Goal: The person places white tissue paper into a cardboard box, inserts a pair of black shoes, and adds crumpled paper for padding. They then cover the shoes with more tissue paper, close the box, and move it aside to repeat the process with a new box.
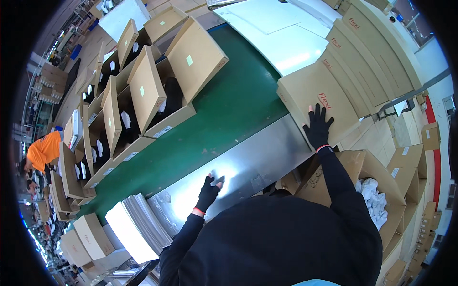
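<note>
My right hand (318, 127), in a black glove with bare fingertips, lies spread on the closed lid of a flat brown shoebox-like carton (310, 88). That carton is at the front of a row of similar leaning cartons (355, 62) on the right. My left hand (208, 194), gloved the same way, is over the shiny metal strip (257, 152) along the near edge of the green conveyor belt (224, 100). Its thumb and index finger stand apart with nothing between them; whether it touches the metal I cannot tell.
Several open cartons (169, 119) with black items and white paper inside stand along the belt's left. A stack of white sheets (138, 226) lies near my left forearm. At right, a large carton (355, 164) holds crumpled white paper (372, 200). A person in orange (45, 150) bends far left.
</note>
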